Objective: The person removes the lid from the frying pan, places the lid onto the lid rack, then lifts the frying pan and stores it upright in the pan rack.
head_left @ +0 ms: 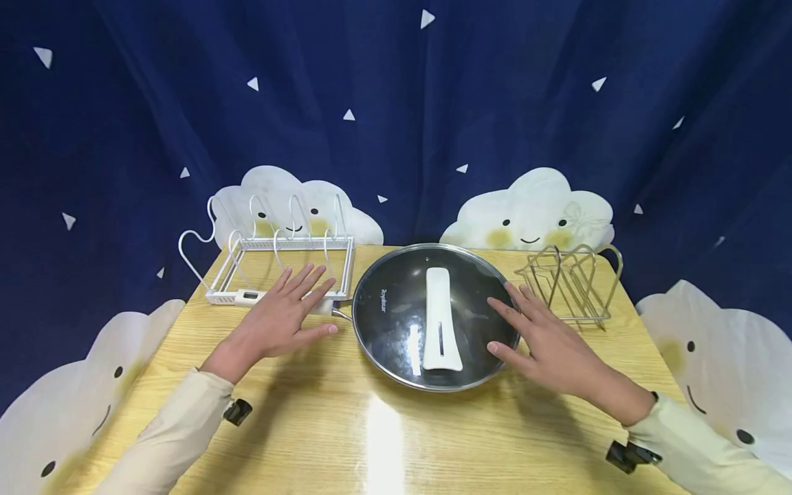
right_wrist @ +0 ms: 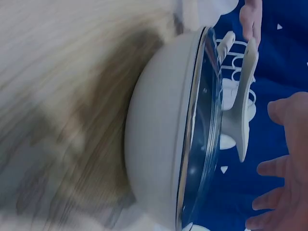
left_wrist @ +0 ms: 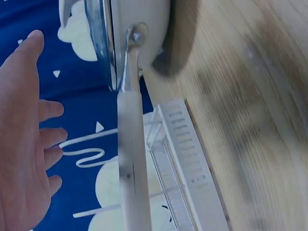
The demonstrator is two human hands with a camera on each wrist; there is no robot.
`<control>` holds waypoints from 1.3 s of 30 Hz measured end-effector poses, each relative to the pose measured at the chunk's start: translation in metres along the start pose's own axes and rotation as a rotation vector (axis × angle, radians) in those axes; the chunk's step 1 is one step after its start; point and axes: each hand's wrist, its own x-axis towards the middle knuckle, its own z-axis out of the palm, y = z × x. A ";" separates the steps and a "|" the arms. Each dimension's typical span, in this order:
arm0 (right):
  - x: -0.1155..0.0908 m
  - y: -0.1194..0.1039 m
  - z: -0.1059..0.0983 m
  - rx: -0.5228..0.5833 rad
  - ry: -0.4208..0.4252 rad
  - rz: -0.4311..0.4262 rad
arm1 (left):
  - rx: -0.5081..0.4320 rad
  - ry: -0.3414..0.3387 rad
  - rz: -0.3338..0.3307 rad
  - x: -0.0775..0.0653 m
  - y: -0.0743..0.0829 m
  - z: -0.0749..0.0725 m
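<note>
Head view: at the middle of the pale wood-grain desk sat a white, round-sided frying pan, taken here as the centre of a clock face with 12 at the far edge. A round, dark-looking glass lid with a metal rim covered it. The broad, white, elongated lid handle had its long axis from 12 to about 6 o'clock. The long, straight, white pan handle, joined by a metal neck, pointed to 9 o'clock, roughly square to the lid handle.

The left hand was at 9 o'clock, hiding part of the pan handle from above; the left wrist view showed a gap between them. The right hand was between 3 and 4 o'clock, fingertips over the lid's edge but apart from it in the right wrist view. So the left hand was nearer the pan handle, the right nearer the lid. Both hands had extended fingers and held nothing.

Farther out, a white wire rack with looped dividers stood between 9 and 10 o'clock, and a gold-coloured wire rack between 2 and 3. At 12 hung a navy fabric curtain with white clouds and triangles.
</note>
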 end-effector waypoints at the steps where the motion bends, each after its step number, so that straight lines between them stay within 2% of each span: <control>1: 0.000 -0.003 0.000 0.021 -0.003 -0.001 | -0.007 -0.001 0.003 0.000 -0.002 0.000; 8: 0.005 -0.018 -0.002 0.100 -0.027 -0.028 | -0.055 0.015 0.025 0.001 -0.020 0.001; 17: 0.014 -0.029 -0.002 0.182 -0.043 -0.022 | -0.087 -0.029 -0.019 0.005 -0.038 0.001; 21: 0.018 -0.034 0.000 0.256 -0.062 0.003 | -0.109 -0.040 -0.048 0.008 -0.047 0.004; 27: 0.022 -0.040 0.003 0.464 -0.087 0.062 | -0.138 -0.042 -0.075 0.011 -0.056 0.006; 31: 0.025 -0.043 0.007 0.608 -0.082 0.109 | -0.164 -0.040 -0.061 0.013 -0.057 0.008; 39: 0.034 -0.048 0.014 0.929 -0.140 0.245 | -0.278 -0.029 -0.047 0.016 -0.061 0.015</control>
